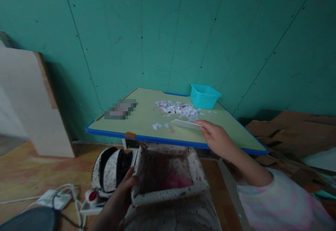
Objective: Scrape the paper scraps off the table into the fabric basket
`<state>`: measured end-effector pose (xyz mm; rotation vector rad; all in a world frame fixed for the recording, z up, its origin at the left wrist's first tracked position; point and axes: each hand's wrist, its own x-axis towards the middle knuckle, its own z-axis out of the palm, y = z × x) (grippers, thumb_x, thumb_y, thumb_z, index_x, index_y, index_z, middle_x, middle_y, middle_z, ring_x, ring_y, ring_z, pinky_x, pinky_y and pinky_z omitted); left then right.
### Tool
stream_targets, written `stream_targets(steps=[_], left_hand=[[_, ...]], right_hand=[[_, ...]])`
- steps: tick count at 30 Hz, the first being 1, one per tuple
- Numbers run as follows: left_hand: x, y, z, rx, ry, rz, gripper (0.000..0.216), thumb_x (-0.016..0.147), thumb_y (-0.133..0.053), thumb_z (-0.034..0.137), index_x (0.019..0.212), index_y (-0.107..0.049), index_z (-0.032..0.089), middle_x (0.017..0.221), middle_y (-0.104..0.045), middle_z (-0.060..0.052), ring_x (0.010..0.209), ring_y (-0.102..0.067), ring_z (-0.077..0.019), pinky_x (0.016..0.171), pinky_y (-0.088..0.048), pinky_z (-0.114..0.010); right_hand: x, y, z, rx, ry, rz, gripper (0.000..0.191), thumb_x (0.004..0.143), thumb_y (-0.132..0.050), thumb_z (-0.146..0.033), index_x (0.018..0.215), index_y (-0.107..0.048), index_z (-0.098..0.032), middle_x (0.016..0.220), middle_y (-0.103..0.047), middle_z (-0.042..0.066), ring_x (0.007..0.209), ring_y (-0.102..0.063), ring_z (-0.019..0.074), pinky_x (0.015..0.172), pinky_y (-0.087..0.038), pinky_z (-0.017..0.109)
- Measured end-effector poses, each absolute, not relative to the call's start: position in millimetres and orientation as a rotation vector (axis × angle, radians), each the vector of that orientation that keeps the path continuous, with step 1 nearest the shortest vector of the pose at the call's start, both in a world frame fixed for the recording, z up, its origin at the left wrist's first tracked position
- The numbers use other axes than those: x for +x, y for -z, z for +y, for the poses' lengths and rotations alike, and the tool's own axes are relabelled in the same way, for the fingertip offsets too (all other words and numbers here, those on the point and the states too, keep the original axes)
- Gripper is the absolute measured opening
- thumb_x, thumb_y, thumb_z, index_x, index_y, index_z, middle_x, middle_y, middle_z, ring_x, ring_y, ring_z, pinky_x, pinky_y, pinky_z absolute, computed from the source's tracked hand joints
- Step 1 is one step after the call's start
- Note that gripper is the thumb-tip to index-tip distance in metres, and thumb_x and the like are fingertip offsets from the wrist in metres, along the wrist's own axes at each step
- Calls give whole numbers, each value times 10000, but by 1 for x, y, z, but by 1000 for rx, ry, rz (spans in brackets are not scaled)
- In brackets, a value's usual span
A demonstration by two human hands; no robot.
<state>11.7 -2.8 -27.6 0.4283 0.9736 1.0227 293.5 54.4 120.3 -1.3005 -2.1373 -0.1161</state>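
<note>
My right hand [213,135] pinches a thin flat white card [187,124] by its right end, just above the front of the table. Behind the card lies a heap of small white paper pieces [178,109], a few reddish bits among them. A smaller clump of paper pieces [156,126] sits nearer the front edge. My left hand [129,183] grips the left side of a spotted, cloth-covered open box [170,194], held below the table's front edge. Something pink, too blurred to make out, shows inside the box.
A turquoise plastic basket [205,97] stands at the back right of the blue-edged table [225,140]. A pixelated item [120,109] lies at its left. On the floor are a spotted bag-like object [111,169], a power strip [54,199] with cables, and cardboard [296,133].
</note>
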Motion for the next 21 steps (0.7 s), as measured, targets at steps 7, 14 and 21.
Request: stream_targets(steps=[7,14,21], left_hand=[[13,28,-3,434,-1022,937,564,628,-585,175,1168,-449,261,839,-705,-5,845,-639,-250,620,-480,-314],[13,27,-4,413,-1046,963,557,607,-595,198,1151,-485,249,853,-710,-19,857,-640,-275,658,-497,-350],[15,27,-3,402,-1047,985,606,582,-616,180,1168,-476,239,843,-716,-23,846,-645,-262,670,-502,-342]], right_hand=[[273,-125,72,-1201,59,-2282,359,806,-368,-83,1072,-585,-188,1080,-632,44,982,-586,151,840,-465,305],[273,-128,91,-1219,105,-2196,376,796,-374,-77,1086,-581,-197,1098,-623,51,999,-576,173,863,-447,347],[271,-123,84,-1249,13,-2220,352,805,-386,-103,1073,-588,-209,1066,-638,42,965,-591,167,836,-460,336]])
